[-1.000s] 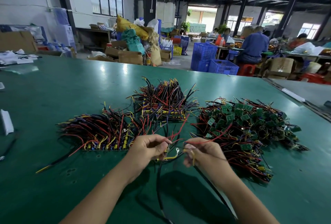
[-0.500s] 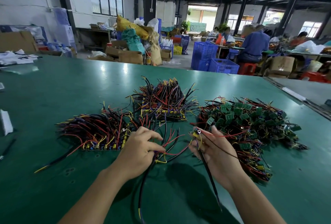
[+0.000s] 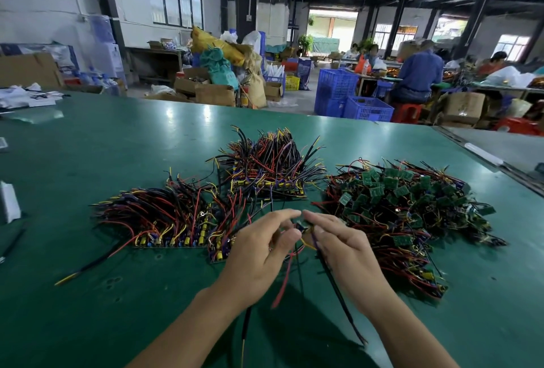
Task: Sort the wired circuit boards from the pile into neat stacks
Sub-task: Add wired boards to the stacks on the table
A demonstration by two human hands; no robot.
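A loose pile of green wired circuit boards (image 3: 406,205) lies on the right of the green table (image 3: 88,147). Two sorted stacks sit left of it: a near-left stack (image 3: 164,220) and a farther middle stack (image 3: 270,167), wires fanned outward. Between them, just above the table, my left hand (image 3: 259,253) and my right hand (image 3: 347,250) meet fingertip to fingertip and together pinch one small wired board (image 3: 301,225). Its red, black and yellow wires (image 3: 287,273) hang down between my wrists toward me.
A white object (image 3: 8,201) and a black cable lie at the table's left edge. A loose black-yellow wire (image 3: 85,264) lies front left. Papers sit far left. Beyond the table are cardboard boxes, blue crates (image 3: 353,99) and seated workers.
My hands have come together from apart; the board that my right hand held up near the pile is now pinched by both hands at the centre, with the wires swung down between my wrists.
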